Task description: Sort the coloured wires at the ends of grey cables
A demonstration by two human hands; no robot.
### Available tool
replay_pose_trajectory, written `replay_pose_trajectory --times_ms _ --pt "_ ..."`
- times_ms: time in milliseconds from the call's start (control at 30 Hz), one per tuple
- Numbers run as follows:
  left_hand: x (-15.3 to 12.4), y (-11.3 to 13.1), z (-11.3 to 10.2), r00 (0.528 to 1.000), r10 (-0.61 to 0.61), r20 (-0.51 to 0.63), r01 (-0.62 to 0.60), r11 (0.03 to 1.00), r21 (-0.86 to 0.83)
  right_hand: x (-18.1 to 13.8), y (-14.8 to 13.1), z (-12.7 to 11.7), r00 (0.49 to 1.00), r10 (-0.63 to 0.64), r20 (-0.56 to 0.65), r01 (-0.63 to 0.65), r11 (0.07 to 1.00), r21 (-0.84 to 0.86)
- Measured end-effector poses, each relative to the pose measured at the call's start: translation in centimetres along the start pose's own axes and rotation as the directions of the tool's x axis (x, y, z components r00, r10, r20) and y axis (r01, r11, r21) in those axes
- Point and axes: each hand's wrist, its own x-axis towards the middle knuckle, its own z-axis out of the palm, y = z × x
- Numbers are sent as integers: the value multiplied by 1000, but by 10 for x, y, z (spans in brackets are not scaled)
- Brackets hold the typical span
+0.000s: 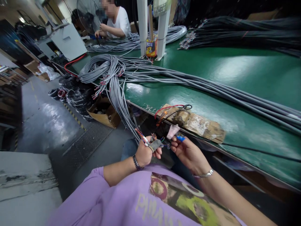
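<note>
My left hand (pixel 145 153) is closed around the end of a grey cable, where stripped coloured wires (pixel 154 137) fan out. A grey wrap (pixel 155 144) covers the thumb side of this hand. More orange and white wire ends (pixel 141 135) show beside the wrist end of the grip. My right hand (pixel 188 153) is pinched a little to the right, a blue covering (pixel 180 138) on one finger. A thin wire (pixel 166 145) runs from the left hand to its fingertips. Just beyond them, a pinkish-white piece (pixel 172 131) hangs at the table edge.
Grey cables (pixel 117 94) drape off the green table (pixel 225 69). A taped cardboard strip (pixel 199 124) with red and black leads lies along its edge. A cardboard box (pixel 105 114) stands on the floor. A person (pixel 119 23) works across the table, beside white posts (pixel 162 34).
</note>
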Motion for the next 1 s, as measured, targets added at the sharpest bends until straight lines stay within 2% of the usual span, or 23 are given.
replay_pose_trajectory --times_ms 133,333,633,1000 --pt "0 5 7 1000 4 9 -3 999 -45 2 -8 7 988 75 135 -61 993 -105" --pt "3 8 14 999 -6 34 8 998 -62 -1 -13 23 965 20 260 40 974 -222" --pt "8 10 21 1000 -19 13 20 999 -39 4 -16 21 988 40 150 -19 989 -144" --pt "8 15 27 995 -102 7 102 995 3 3 -15 24 990 -83 115 97 988 -120"
